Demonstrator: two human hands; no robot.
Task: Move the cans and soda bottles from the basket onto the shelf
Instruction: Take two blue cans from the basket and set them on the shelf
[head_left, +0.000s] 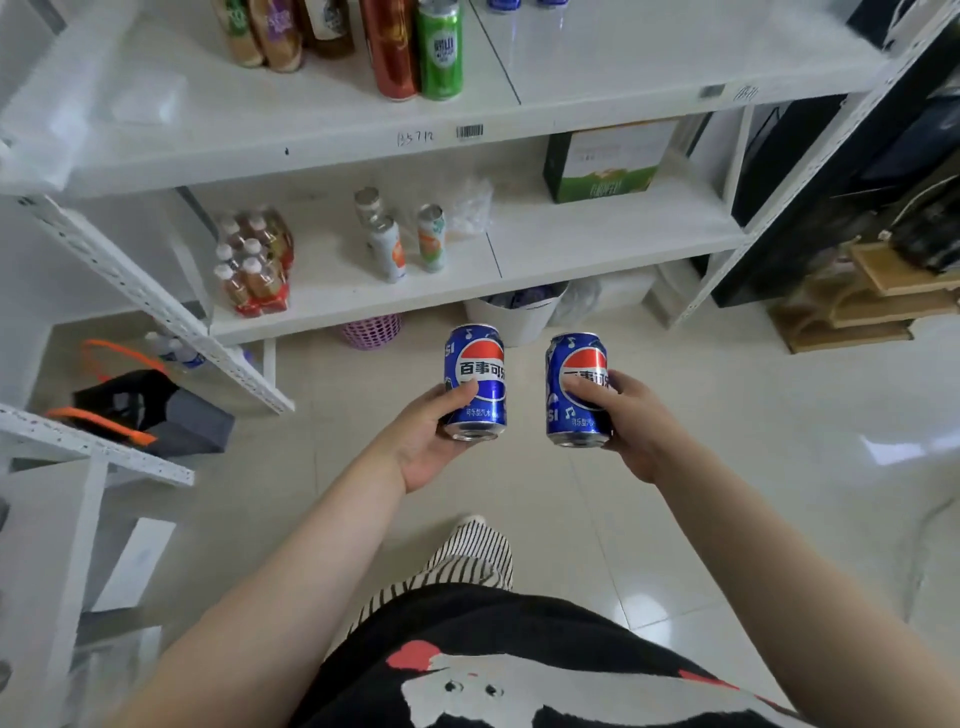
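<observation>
Head view: left hand wrapped around a blue Pepsi can, right hand wrapped around a second blue Pepsi can. Both cans upright, side by side, apart, in front of the white shelf, below its lower board.

I count two blue Pepsi cans, one in my left hand and one in my right hand. On the upper shelf: one red can, one green can, three bottles. On the lower shelf: three slim cans, one shrink-wrapped pack of bottles, one green-and-white carton. On the floor: one pink basket, one white bin.
</observation>
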